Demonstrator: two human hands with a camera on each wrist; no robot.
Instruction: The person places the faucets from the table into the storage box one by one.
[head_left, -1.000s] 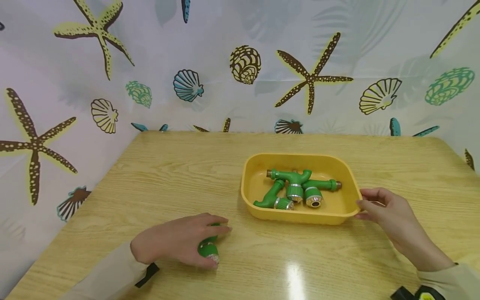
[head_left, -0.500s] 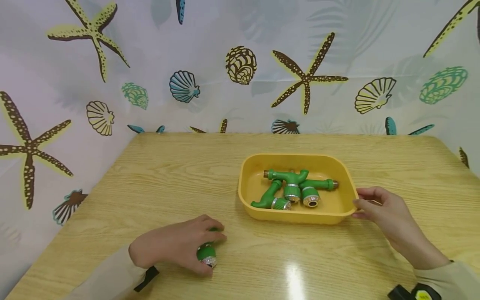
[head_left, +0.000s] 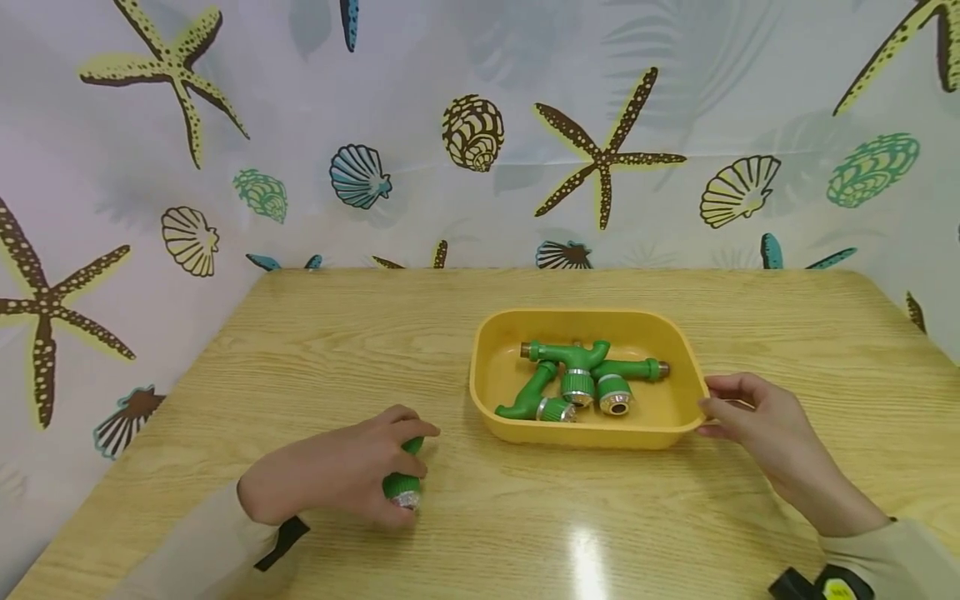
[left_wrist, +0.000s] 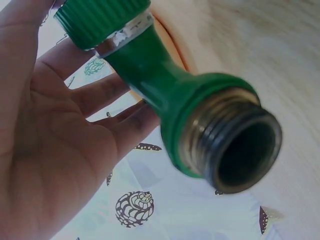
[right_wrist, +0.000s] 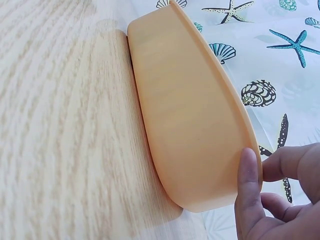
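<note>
In the head view my left hand (head_left: 337,471) grips a green tap (head_left: 402,485) low over the table at the front left. The left wrist view shows the same tap's dark threaded inlet (left_wrist: 245,145) facing the camera, its ribbed green knob (left_wrist: 105,20) near the thumb side. My fingers hide part of it. At the right, my right hand (head_left: 772,446) pinches the end rim of a yellow plastic tub (head_left: 585,433). Three more green taps lie inside: one on top (head_left: 573,357), one at the left (head_left: 532,396) and one at the right (head_left: 626,369).
The tub stands on a light wood-grain table (head_left: 360,333). A white curtain (head_left: 420,200) printed with starfish and shells hangs along the back and left side. Black straps sit at both wrists.
The left hand has drawn in round the tap and risen slightly with it. The right hand keeps its hold on the tub. The whole head view has shifted a little.
</note>
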